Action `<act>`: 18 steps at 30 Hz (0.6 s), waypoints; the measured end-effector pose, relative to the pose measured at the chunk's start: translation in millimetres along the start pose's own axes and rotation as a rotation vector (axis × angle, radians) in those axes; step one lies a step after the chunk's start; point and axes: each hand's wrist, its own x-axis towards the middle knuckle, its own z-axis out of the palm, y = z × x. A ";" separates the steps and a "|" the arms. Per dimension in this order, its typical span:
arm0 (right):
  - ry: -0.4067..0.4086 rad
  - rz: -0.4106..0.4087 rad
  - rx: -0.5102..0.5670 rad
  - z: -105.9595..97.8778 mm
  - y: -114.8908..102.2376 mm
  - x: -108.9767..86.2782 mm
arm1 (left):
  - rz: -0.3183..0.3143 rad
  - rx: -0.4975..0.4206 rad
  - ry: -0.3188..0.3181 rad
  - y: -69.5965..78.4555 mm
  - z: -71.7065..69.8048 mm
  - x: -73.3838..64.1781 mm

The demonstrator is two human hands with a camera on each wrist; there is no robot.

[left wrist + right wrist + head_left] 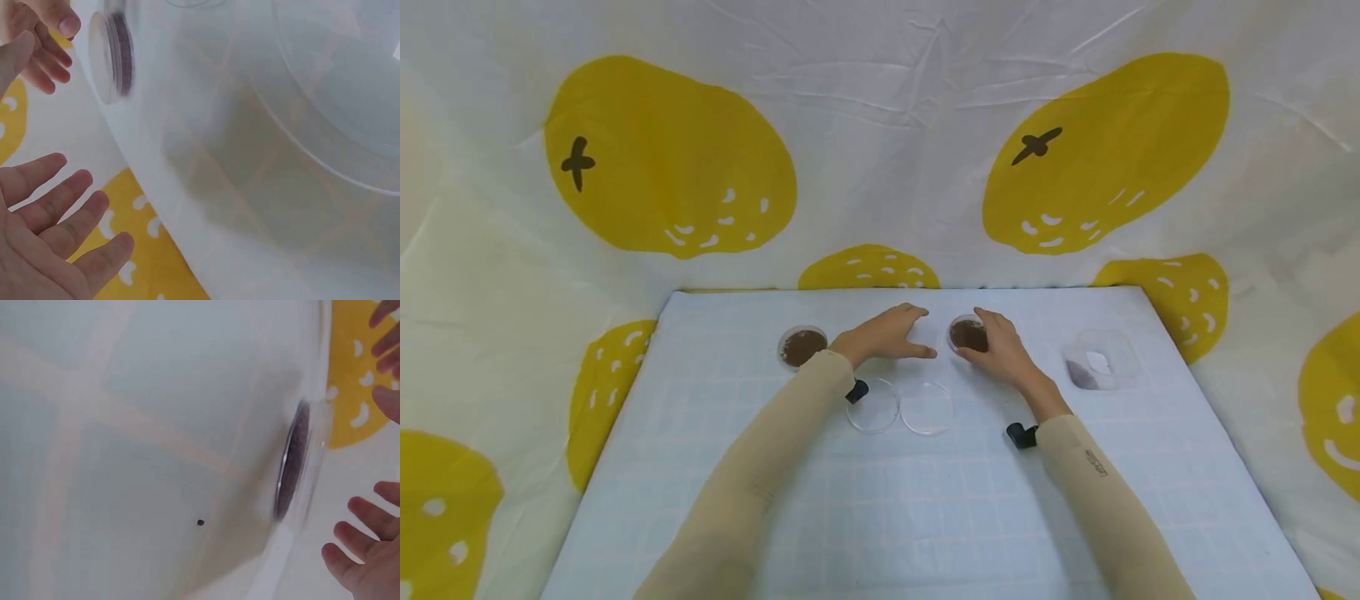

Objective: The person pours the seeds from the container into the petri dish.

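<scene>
My right hand (pixel 1000 350) is beside a round clear dish of dark brown grains (pixel 967 335), thumb and fingers parted around its right side. In the right wrist view a gap shows between those fingers (pixel 369 550) and the dish (pixel 294 465), which rests on the table. To the left of that dish, my left hand (pixel 886 332) hovers with fingers extended and nothing in its grasp. A second dish with brown grains (pixel 802 346) sits left of the left wrist, partly covered by the sleeve. Two clear round dishes or lids (pixel 898 406) lie side by side nearer me.
At the right stands a clear plastic container (pixel 1123 358) with dark material in one part and a white piece inside. One dark grain (pixel 200 522) lies on the checked tablecloth (pixel 925 517). A lemon-print curtain (pixel 880 167) hangs behind the table's back edge.
</scene>
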 end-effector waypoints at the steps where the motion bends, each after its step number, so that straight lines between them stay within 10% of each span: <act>1: 0.006 -0.001 0.007 -0.5 -1.0 -1.7 | 0.005 -0.004 0.009 -0.6 0.3 -5.6; 18: 0.094 -0.076 0.084 -9.1 -5.1 -44.0 | 0.003 -0.113 0.163 -19.2 34.3 -99.6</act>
